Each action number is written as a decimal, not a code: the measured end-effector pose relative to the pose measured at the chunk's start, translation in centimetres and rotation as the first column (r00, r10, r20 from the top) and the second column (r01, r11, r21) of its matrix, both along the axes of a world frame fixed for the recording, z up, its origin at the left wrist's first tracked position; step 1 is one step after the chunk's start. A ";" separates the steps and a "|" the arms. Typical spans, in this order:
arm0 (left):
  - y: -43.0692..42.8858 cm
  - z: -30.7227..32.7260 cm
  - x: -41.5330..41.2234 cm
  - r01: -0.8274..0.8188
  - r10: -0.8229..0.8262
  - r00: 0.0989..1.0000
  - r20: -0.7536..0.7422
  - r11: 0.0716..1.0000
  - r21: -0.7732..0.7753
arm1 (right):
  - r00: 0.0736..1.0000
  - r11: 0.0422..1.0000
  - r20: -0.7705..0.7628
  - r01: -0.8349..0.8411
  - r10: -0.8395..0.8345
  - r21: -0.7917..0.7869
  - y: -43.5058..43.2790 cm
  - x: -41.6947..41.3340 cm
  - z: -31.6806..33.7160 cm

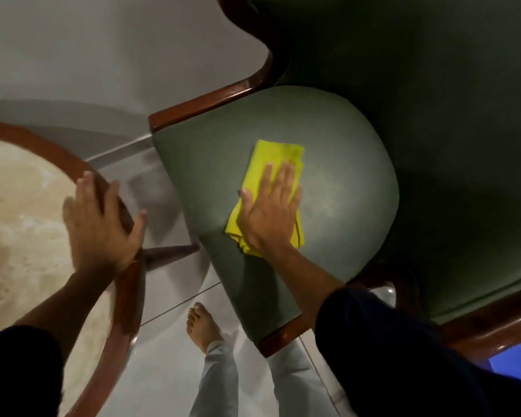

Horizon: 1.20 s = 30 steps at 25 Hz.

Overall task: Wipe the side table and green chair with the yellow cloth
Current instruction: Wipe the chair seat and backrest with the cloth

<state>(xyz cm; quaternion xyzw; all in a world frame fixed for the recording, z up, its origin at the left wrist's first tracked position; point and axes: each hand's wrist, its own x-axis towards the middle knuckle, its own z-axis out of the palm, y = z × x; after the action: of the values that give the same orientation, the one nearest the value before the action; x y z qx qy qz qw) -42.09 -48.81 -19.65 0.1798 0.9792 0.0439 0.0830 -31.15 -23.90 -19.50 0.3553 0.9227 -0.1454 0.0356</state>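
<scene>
Where the padded green chair seat (328, 176) meets its glossy wooden frame, the right hand (268, 212) lies open, flat on the folded yellow cloth (271, 164). Left of the chair: round wood-rimmed stone-topped side table (124, 296), left hand (100, 230) open on its rim; pale tiled floor (169, 371) beneath.

One green chair (328, 152), one side table (73, 164), one yellow cloth (268, 164), two hands.

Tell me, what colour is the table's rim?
Reddish-brown polished wood rim, seen in the head view.
</scene>
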 end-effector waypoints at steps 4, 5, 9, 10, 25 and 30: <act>-0.2 -0.4 -0.1 -0.012 0.016 0.996 -0.088 0.999 0.047 | 0.973 0.963 0.038 -0.233 0.230 0.137 10.5 -5.7 -1.0; -0.1 -0.3 -0.2 -0.016 0.021 0.996 -0.092 0.998 0.061 | 0.990 0.976 0.049 -0.139 0.133 0.167 13.3 -5.4 -1.1; 0.3 0.6 0.2 -0.020 0.029 0.995 -0.097 0.995 0.096 | 0.949 0.943 0.050 0.302 -0.311 0.140 15.3 1.6 -0.7; 0.3 0.7 0.3 -0.024 0.034 0.995 -0.097 0.995 0.096 | 0.915 0.909 0.049 0.391 -0.401 0.141 13.0 2.9 -0.8; -0.2 0.1 0.3 -0.010 0.018 0.998 -0.058 0.992 0.129 | 0.865 0.879 0.270 -0.463 0.422 0.110 4.1 11.3 1.7; 0.5 1.1 0.1 -0.085 0.096 0.994 -0.050 0.979 0.183 | 0.452 0.494 0.225 -0.850 0.863 -0.185 5.3 7.1 4.4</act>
<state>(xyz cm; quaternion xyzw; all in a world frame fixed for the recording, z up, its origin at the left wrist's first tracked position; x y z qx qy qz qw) -42.01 -48.32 -18.56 0.1431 0.9803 0.1310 0.0357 -24.09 -18.64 -15.05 -0.1407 0.9561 -0.0753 0.2459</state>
